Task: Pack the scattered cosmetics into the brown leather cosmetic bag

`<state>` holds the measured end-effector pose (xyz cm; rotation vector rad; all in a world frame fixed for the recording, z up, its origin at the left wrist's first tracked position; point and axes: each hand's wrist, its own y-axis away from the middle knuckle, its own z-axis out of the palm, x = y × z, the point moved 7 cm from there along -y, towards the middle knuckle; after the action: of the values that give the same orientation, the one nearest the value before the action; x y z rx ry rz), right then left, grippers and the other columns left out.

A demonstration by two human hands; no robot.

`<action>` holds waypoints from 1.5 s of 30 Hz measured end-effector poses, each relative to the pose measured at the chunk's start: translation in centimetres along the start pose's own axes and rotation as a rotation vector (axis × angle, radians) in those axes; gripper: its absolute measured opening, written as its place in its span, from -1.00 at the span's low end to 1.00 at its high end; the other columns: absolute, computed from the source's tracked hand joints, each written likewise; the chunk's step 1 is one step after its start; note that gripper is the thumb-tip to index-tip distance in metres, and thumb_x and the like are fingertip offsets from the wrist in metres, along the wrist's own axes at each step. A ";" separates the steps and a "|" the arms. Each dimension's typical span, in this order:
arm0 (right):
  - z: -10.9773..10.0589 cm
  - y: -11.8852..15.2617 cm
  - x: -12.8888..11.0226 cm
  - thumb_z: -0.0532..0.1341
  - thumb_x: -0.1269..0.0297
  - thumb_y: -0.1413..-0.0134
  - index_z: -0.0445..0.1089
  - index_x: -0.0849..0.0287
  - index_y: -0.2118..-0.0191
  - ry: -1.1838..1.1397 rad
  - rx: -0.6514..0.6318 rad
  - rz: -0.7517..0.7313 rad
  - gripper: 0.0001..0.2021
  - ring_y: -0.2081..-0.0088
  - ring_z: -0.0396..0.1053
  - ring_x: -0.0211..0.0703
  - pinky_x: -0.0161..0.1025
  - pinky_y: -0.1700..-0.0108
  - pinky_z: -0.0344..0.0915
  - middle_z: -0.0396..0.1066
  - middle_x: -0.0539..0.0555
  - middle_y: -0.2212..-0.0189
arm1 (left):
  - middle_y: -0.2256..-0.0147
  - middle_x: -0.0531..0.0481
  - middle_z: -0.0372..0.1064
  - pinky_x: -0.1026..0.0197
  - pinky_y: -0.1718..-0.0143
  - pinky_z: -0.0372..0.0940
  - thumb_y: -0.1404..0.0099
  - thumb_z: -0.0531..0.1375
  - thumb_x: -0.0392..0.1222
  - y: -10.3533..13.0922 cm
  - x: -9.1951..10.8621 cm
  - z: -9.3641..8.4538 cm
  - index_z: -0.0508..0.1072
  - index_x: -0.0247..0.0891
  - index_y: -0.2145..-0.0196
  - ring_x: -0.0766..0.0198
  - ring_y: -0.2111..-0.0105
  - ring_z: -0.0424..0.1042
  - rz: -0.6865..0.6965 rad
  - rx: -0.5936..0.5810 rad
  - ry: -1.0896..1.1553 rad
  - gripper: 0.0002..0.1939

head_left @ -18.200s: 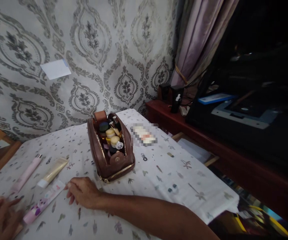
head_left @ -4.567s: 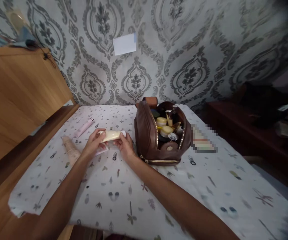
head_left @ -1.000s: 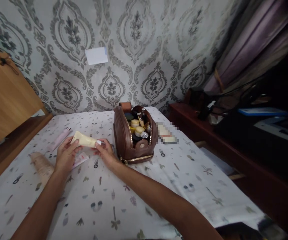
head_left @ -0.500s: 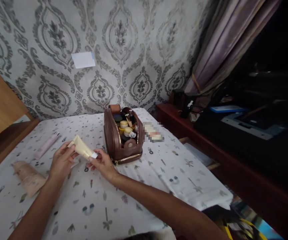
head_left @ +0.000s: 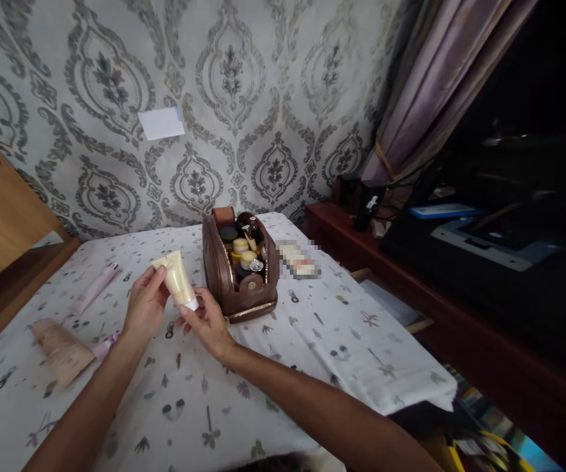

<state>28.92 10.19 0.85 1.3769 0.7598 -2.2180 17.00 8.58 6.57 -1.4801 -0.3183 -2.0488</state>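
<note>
Between my two hands is a pale yellow squeeze tube point(head_left: 179, 278) with a white cap, tilted cap-down to the right. My left hand point(head_left: 149, 298) pinches its flat crimped end; my right hand point(head_left: 209, 326) grips it by the cap. Just behind my right hand stands a brown leather toiletry bag point(head_left: 214, 275), unzipped at the top, with several jars and bottles inside. To the left lie a pink tube point(head_left: 95, 288) and a beige tube point(head_left: 61, 351) on the patterned sheet. A small pink and purple item point(head_left: 106, 344) shows partly beside my left forearm.
Right of the bag lies a blurred-out flat item point(head_left: 299, 259). A dark red wooden ledge point(head_left: 335, 229) runs along the right, with an open drawer point(head_left: 391, 305) below it. A wooden panel point(head_left: 8, 216) borders the left, and patterned wallpaper point(head_left: 234, 151) rises behind.
The yellow tube has turned more upright, its crimped end raised. My left hand has shifted right, and the small pink and purple item now shows beside my forearm.
</note>
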 end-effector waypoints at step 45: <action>-0.2 0.7 -1.0 0.18 0.08 -0.22 0.19 0.04 -0.18 0.160 -0.038 -0.065 -0.55 0.28 0.51 -0.18 -0.32 0.43 0.41 0.43 0.08 0.07 | 0.31 0.02 0.45 0.32 0.37 0.32 -0.14 0.35 0.02 2.6 -3.3 -0.7 0.48 -0.19 0.12 0.27 0.35 0.43 0.022 -0.161 -0.216 -0.61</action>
<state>29.88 9.87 1.57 1.5455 0.9087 -2.1489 18.67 7.23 2.94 -1.7997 -0.2242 -1.9381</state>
